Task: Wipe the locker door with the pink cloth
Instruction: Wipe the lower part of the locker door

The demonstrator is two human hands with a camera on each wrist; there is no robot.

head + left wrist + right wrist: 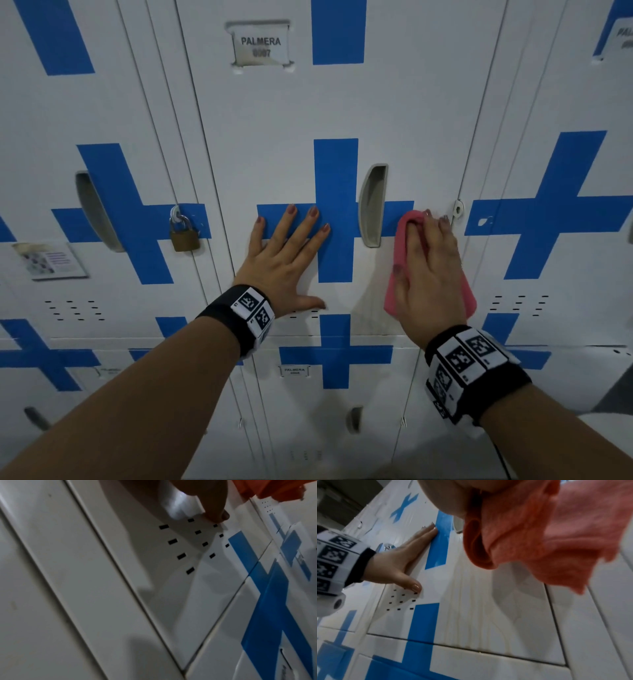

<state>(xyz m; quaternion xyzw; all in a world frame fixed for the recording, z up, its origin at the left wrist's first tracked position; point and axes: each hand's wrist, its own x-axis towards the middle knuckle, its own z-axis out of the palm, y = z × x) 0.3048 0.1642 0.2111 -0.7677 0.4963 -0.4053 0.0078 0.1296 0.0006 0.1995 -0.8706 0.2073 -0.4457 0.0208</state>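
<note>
The white locker door (274,137) with a blue cross (335,212) fills the middle of the head view. My left hand (291,250) lies flat on it, fingers spread across the cross's left arm. My right hand (426,267) presses the pink cloth (404,226) flat against the door, just right of the recessed handle (373,205). The cloth (530,536) hangs crumpled under my palm in the right wrist view, where the left hand (399,563) also shows. In the left wrist view my thumb (214,511) touches the door above the vent slots (192,540).
A brass padlock (184,231) hangs on the locker to the left. A name plate (260,44) sits at the door's top. A hasp (458,208) sticks out right of the cloth. More lockers with blue crosses lie below and to both sides.
</note>
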